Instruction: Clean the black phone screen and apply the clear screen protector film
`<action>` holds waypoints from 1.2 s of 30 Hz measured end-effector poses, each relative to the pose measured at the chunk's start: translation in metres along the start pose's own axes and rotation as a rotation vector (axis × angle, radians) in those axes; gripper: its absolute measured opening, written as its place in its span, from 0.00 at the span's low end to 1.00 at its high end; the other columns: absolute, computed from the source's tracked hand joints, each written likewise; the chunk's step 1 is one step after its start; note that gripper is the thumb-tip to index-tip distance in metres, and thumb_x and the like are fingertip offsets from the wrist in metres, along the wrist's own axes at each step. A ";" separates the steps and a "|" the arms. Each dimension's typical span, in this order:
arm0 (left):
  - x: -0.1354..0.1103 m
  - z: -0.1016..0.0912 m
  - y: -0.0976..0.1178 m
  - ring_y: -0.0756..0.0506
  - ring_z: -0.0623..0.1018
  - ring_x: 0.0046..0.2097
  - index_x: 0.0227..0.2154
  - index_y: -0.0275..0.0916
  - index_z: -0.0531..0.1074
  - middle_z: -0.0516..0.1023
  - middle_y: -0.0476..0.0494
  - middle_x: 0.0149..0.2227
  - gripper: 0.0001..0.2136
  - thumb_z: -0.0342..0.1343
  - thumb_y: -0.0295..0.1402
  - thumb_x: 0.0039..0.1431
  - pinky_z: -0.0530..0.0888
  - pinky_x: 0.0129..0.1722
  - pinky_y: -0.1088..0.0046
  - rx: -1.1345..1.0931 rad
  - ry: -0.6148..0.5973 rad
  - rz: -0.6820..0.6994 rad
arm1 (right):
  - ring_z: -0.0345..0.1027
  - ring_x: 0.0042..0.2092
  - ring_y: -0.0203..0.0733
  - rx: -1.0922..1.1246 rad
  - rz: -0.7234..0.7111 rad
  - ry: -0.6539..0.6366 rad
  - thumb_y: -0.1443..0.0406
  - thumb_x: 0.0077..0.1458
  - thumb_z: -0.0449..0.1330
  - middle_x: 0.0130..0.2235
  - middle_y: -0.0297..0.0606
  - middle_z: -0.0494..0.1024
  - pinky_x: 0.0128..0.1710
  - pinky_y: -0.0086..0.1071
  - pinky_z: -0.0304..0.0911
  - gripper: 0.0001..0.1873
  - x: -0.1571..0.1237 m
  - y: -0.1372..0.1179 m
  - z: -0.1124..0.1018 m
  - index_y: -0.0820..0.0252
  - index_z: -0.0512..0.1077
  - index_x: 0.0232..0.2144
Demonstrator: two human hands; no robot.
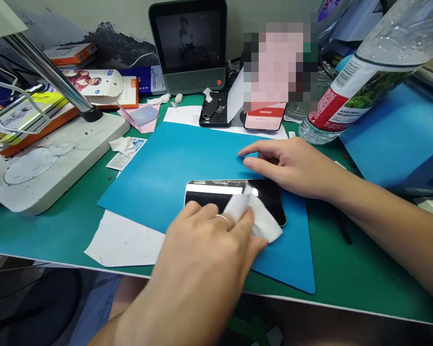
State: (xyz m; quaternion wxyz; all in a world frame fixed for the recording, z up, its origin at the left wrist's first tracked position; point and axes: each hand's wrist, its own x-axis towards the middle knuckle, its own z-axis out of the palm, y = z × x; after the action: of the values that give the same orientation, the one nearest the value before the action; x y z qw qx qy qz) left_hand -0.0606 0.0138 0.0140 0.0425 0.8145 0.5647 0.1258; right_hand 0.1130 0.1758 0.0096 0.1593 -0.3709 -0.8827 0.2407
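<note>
A black smartphone [216,192] lies flat, screen up, on a blue mat [173,163] near the front of the green desk. My left hand [209,250] presses a white wipe [263,221] onto the phone's glass, fingers closed on the wipe; a ring shows on one finger. My right hand [292,163] rests at the phone's far right edge, fingers stretched out flat on the mat and phone corner, holding nothing.
A microscope stand base [54,158] and its metal pole stand at the left. A small screen device [189,45], two other phones [265,117] and boxes line the back. A plastic water bottle [361,81] lies at the right above another blue mat [393,139]. White paper [122,242] sticks out under the mat.
</note>
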 end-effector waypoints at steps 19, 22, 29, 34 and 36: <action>0.010 -0.016 -0.020 0.40 0.84 0.34 0.44 0.44 0.82 0.86 0.46 0.33 0.18 0.44 0.34 0.77 0.67 0.34 0.65 0.129 -0.044 -0.139 | 0.67 0.29 0.39 -0.008 0.036 -0.040 0.51 0.64 0.57 0.26 0.32 0.75 0.33 0.34 0.55 0.23 0.001 -0.005 -0.003 0.59 0.82 0.49; 0.004 -0.026 -0.032 0.41 0.81 0.31 0.38 0.44 0.82 0.85 0.46 0.30 0.19 0.44 0.33 0.76 0.61 0.28 0.67 0.200 -0.075 -0.244 | 0.67 0.29 0.39 -0.008 0.032 -0.034 0.52 0.64 0.57 0.26 0.32 0.76 0.33 0.34 0.55 0.22 0.002 -0.004 -0.004 0.59 0.82 0.49; 0.004 -0.015 -0.012 0.40 0.81 0.31 0.49 0.39 0.80 0.83 0.44 0.29 0.18 0.42 0.30 0.75 0.67 0.34 0.63 0.264 -0.041 -0.088 | 0.68 0.29 0.39 -0.003 -0.002 -0.041 0.54 0.65 0.58 0.25 0.32 0.76 0.34 0.33 0.56 0.20 0.001 -0.004 -0.002 0.59 0.82 0.48; 0.008 -0.005 -0.003 0.37 0.82 0.34 0.60 0.30 0.73 0.83 0.40 0.32 0.20 0.44 0.25 0.71 0.71 0.37 0.59 0.314 0.020 0.029 | 0.68 0.29 0.40 -0.024 0.014 -0.055 0.51 0.64 0.57 0.26 0.33 0.76 0.33 0.34 0.56 0.23 0.001 -0.005 -0.002 0.59 0.82 0.49; 0.007 -0.009 -0.009 0.38 0.80 0.31 0.55 0.34 0.76 0.81 0.43 0.30 0.18 0.45 0.23 0.70 0.68 0.32 0.61 0.318 0.004 0.038 | 0.69 0.29 0.41 -0.035 0.024 -0.064 0.50 0.64 0.57 0.26 0.33 0.77 0.33 0.35 0.56 0.24 0.002 -0.006 -0.003 0.58 0.82 0.49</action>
State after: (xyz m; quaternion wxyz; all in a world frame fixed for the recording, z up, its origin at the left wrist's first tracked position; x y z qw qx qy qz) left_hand -0.0685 0.0224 0.0218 -0.0905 0.8212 0.5621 0.0375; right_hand 0.1096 0.1741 0.0154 0.1216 -0.3763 -0.8869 0.2387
